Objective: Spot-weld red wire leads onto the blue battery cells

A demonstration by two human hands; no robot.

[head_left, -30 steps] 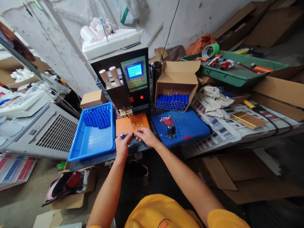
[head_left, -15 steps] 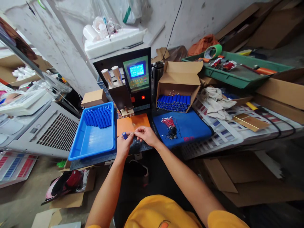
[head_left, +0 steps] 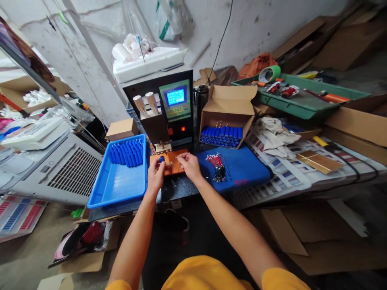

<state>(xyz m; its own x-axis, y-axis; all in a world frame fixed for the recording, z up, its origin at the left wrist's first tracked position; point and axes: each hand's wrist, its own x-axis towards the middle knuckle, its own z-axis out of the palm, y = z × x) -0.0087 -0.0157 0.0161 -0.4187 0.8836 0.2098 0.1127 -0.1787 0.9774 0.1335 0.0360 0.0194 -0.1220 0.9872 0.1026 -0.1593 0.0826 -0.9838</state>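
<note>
My left hand [head_left: 155, 173] is closed around a blue cylindrical battery cell [head_left: 162, 159], whose top shows above the fingers at the left of the orange plate [head_left: 173, 157]. To its right, my right hand [head_left: 190, 166] pinches a thin wire lead; a small pale tip shows by the fingers, the rest is mostly hidden. Both hands are apart, just in front of the electrodes of a black spot welder [head_left: 178, 133] with a lit screen. A bundle of red and black wire leads [head_left: 218, 167] lies on a blue mat [head_left: 248, 165] to the right.
A blue tray [head_left: 121, 189] at the left holds rows of blue cells. Behind the mat, an open cardboard box [head_left: 231, 106] is stacked with more cells. A dark flask [head_left: 201, 96] stands beside the welder. A green tray [head_left: 320, 108] sits at the far right.
My hands have moved apart and slightly up towards the welder. The cell is now upright over the orange plate's left side; my right hand has shifted right.
</note>
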